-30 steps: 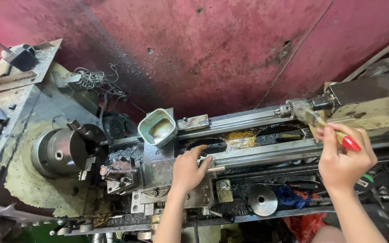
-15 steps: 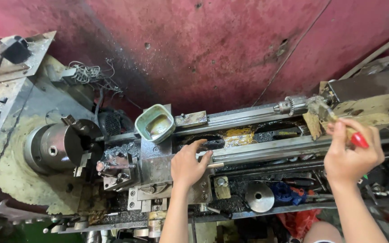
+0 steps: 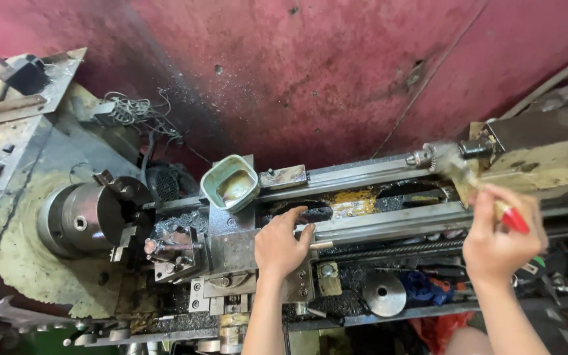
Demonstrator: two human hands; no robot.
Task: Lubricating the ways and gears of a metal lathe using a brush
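Chuck: at the far left we see the lathe's steel three-jaw chuck (image 3: 83,220), its jaws facing right toward the tool post.
Tool post: just right of the chuck sits the tool post (image 3: 175,253), littered with dark metal chips.
Tray: behind the carriage we find a small green-rimmed square tray (image 3: 230,183) holding brownish liquid, tilted a little.
Left hand: our left hand (image 3: 281,246) lies palm down on the grey carriage (image 3: 235,253), fingers spread loosely and reaching onto the bed rails; it grips nothing that we can make out.
Bed: the lathe bed (image 3: 376,220) runs rightward from the carriage, with yellow-brown swarf (image 3: 353,202) lying between its rails.
Handwheel: below the bed, near our left wrist, we see a round grey handwheel (image 3: 382,294).
Right hand: our right hand (image 3: 501,240) is closed round a brush with a red handle (image 3: 513,219), the red end sticking out past the fingers to the right.
Brush position: the brush's pale head points up and left, touching the area just beside the tailstock (image 3: 534,154) at the right end of the bed.
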